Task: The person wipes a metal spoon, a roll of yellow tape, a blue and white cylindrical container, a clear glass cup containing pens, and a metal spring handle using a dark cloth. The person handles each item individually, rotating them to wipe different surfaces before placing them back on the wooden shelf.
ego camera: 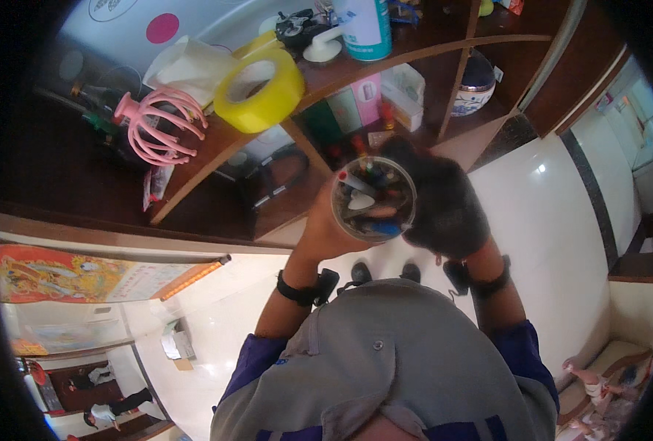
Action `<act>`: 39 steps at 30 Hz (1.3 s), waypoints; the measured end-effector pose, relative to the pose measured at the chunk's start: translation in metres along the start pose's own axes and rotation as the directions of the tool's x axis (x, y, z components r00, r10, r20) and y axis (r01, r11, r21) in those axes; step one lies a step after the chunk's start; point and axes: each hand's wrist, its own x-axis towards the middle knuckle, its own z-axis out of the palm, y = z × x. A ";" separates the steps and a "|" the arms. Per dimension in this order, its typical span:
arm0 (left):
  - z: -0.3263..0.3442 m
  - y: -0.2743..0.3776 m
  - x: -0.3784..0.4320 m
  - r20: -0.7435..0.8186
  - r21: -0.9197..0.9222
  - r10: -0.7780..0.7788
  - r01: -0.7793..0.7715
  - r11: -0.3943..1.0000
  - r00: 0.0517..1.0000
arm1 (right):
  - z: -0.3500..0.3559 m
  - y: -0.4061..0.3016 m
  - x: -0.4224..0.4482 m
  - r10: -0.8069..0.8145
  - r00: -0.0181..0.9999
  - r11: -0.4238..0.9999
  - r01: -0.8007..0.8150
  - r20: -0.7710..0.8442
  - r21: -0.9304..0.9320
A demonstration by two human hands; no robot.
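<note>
My left hand [322, 231] is bare and wraps around the side of a round, open-topped container [413, 193]. Inside it, small items stand crowded together: a grey stick with a red end [354, 181], a white rounded piece [361, 201], a blue piece [382, 227] and several others too blurred to name. Dark fabric, either a glove or a cloth, covers my right hand [445, 201] against the container's right side. How its fingers are placed is hidden. Both wrists wear black straps.
A brown wooden shelf unit [370, 69] curves ahead, holding a yellow tape roll [271, 102], a pink head massager [161, 129], a spray can [367, 33], small boxes [366, 99] and a patterned jar [472, 93]. People [106, 413] are at the far lower left.
</note>
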 end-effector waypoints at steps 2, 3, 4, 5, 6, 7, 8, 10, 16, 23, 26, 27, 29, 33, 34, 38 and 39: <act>0.004 0.006 0.002 0.017 0.092 0.006 -0.008 0.996 1.000 | -0.016 0.011 0.003 -0.072 0.993 0.997 0.071 0.097 0.008; 0.007 0.009 0.002 0.024 0.133 0.010 -0.013 0.991 1.000 | -0.027 0.016 0.006 -0.108 0.982 0.994 0.106 0.157 0.021; 0.008 0.019 0.005 0.012 0.119 -0.024 0.023 0.993 1.000 | -0.038 0.023 0.007 -0.140 0.967 0.990 0.134 0.213 0.042; 0.010 0.025 0.006 0.000 0.105 -0.058 0.058 0.993 0.998 | -0.045 0.033 0.006 -0.174 0.948 0.985 0.162 0.267 0.065; 0.014 0.024 0.003 -0.002 0.141 -0.093 0.092 0.986 0.996 | -0.045 0.047 0.000 -0.202 0.937 0.974 0.223 0.284 -0.044; 0.017 0.027 0.003 0.022 0.155 -0.102 0.097 0.983 0.995 | -0.044 0.057 -0.004 -0.262 0.920 0.963 0.268 0.293 0.020; 0.020 0.031 0.004 0.047 0.170 -0.110 0.101 0.980 0.993 | -0.043 0.067 -0.008 -0.321 0.899 0.947 0.310 0.296 0.084; 0.025 0.032 0.001 0.063 0.195 -0.098 0.085 0.977 0.993 | -0.037 0.089 -0.014 -0.378 0.883 0.895 0.270 0.278 0.356; 0.041 0.028 -0.015 -0.038 0.225 -0.190 0.194 0.955 0.981 | -0.032 0.077 -0.018 -0.494 0.846 0.852 0.517 0.201 -0.080; 0.053 0.029 -0.030 -0.197 0.273 -0.157 0.208 0.939 0.968 | -0.027 0.063 -0.024 -0.338 0.908 0.940 0.315 0.249 0.127; 0.054 0.030 -0.031 -0.227 0.308 -0.118 0.186 0.933 0.967 | -0.014 0.077 -0.051 -0.176 0.958 0.806 0.009 0.225 0.591; 0.054 0.030 -0.032 -0.236 0.322 -0.101 0.176 0.930 0.966 | -0.016 0.078 -0.057 -0.125 0.961 0.732 -0.078 0.246 0.677; 0.056 0.031 -0.036 -0.288 0.327 -0.099 0.195 0.925 0.952 | -0.014 0.082 -0.071 0.008 0.960 0.615 -0.226 0.281 0.756; 0.058 0.029 -0.041 -0.343 0.364 -0.043 0.175 0.915 0.938 | -0.010 0.083 -0.090 0.145 0.940 0.519 -0.338 0.309 0.785; 0.057 0.030 -0.041 -0.333 0.376 -0.054 0.186 0.908 0.941 | -0.011 0.084 -0.092 0.156 0.938 0.520 -0.344 0.309 0.782; 0.038 0.024 -0.040 -0.158 0.265 -0.148 0.187 0.946 0.976 | -0.018 0.094 -0.078 0.105 0.952 0.620 -0.290 0.288 0.729; 0.033 0.024 -0.039 -0.103 0.242 -0.173 0.194 0.951 0.979 | -0.017 0.097 -0.070 0.063 0.956 0.651 -0.257 0.287 0.714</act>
